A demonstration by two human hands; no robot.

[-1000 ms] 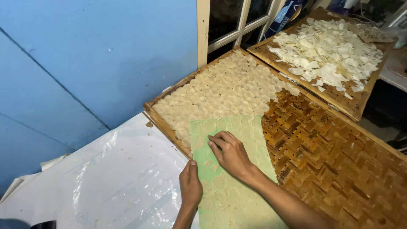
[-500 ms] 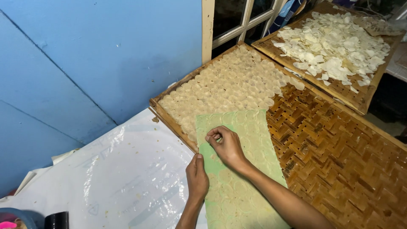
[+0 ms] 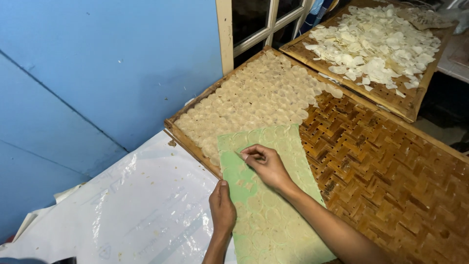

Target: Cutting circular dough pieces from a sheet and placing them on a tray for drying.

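Observation:
A green sheet (image 3: 273, 215) covered with thin pale round wafers lies over the near corner of a woven bamboo tray (image 3: 391, 171). My right hand (image 3: 266, 164) rests on the sheet with fingertips pinched on one round wafer near its upper left. My left hand (image 3: 222, 208) presses flat on the sheet's left edge, holding it down. Beyond the sheet, rows of round pale wafers (image 3: 259, 100) cover the far part of the tray.
A second bamboo tray (image 3: 415, 105) with loose white chips (image 3: 376, 41) stands at the back right. A clear plastic sheet (image 3: 122, 215) covers the surface at left. A blue wall (image 3: 97, 63) and a window frame (image 3: 225, 34) stand behind.
My right hand has curled from lying flat on the sheet into a pinch on a wafer. The left hand stays at the sheet's edge. The camera shifted slightly.

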